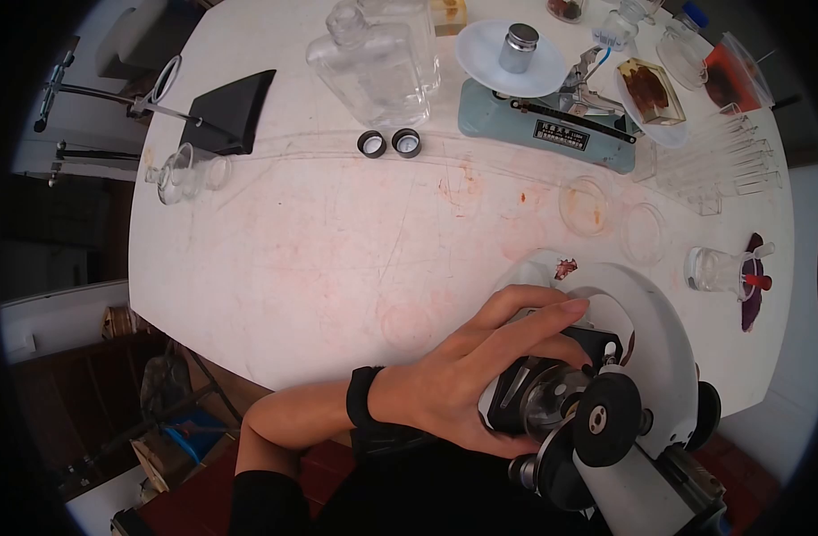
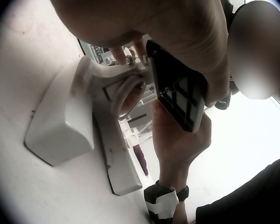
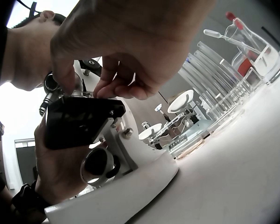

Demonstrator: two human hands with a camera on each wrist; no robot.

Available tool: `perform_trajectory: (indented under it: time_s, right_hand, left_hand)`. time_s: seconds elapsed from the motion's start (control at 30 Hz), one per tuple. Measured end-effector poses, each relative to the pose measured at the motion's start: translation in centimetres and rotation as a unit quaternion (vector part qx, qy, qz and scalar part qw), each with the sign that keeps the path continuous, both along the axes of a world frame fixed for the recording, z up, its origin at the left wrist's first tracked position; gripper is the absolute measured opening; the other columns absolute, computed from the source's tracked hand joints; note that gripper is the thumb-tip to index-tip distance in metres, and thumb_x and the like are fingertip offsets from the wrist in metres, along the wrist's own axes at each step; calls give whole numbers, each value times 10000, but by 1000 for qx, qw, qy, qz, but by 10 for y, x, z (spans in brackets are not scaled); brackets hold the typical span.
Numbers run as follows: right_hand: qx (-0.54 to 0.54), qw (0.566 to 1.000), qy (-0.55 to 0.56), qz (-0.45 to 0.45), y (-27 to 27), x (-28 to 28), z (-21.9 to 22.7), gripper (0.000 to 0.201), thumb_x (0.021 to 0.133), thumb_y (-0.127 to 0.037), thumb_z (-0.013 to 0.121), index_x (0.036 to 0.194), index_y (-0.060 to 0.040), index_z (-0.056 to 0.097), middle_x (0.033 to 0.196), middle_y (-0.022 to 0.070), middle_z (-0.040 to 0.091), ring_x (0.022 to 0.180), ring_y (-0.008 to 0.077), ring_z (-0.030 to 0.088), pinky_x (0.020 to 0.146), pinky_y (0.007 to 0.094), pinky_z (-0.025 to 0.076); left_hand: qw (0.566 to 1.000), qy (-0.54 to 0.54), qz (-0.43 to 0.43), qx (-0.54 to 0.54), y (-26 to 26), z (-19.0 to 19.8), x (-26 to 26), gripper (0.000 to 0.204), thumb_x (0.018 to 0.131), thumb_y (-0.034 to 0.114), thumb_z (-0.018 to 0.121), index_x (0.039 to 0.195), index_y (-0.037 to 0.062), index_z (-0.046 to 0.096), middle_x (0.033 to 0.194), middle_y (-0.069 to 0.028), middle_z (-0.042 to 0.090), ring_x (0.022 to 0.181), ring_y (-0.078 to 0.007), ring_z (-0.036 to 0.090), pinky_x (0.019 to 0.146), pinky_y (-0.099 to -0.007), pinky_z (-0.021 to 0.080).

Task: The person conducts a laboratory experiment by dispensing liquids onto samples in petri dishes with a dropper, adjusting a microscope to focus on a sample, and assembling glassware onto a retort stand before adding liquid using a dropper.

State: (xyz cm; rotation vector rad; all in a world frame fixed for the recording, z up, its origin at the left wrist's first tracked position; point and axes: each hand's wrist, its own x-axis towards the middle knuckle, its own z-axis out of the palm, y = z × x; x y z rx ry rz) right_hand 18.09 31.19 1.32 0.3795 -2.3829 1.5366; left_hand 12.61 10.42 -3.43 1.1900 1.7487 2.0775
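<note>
Left hand [image 1: 467,371] wraps round the black stage [image 3: 79,126] of the white microscope [image 1: 681,357], fingers reaching over the top, thumb on the near side, so I'm gripping it. Right hand [image 3: 135,42] is at the same stage, fingers curled just above it, near the lenses [image 3: 46,103]; can't tell whether I'm pinching anything. Microscope stands on its base at the table's [image 1: 319,232] near right part, round mirror [image 3: 95,163] below the stage. Step in hand looks like setting or adjusting something on the stage, maybe around the metal clip [image 1: 516,386]; too covered to be sure. Next move probably calls for small, light fingertip work without knocking the lenses, then letting go. Scale [image 1: 494,121] and test tubes [image 1: 748,165] sit well apart, untouched.
</note>
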Motion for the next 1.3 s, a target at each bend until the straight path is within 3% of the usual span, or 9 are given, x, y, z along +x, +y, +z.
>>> perform_trajectory:
  time_s: [0.67,1.03,1.3]
  right_hand:
    - [-5,1000,28,1,4,0,-5,328,654,-90,805,648,-31,482,656,37,558,617,201,462,503,291,324]
    - [-12,999,30,-40,-6,-2,-1,283,698,-111,822,677,-46,547,694,42,615,608,176,497,498,281,351]
    - [-16,1000,23,-14,-3,-1,-1,291,701,-107,823,675,-45,540,673,35,607,605,174,496,490,279,343]
  left_hand:
    - [1000,1,-2,-2,-1,0,0,1046,705,135,855,1515,-48,219,1064,-169,709,1239,-416,505,1023,-518,382]
    - [1000,0,-3,-9,-2,1,-1,1048,702,119,856,1517,-41,216,1056,-165,713,1242,-416,505,1022,-516,383]
    - [1000,0,-3,-8,-2,1,-1,1053,704,130,857,1517,-42,211,1056,-167,713,1243,-417,505,1023,-520,378]
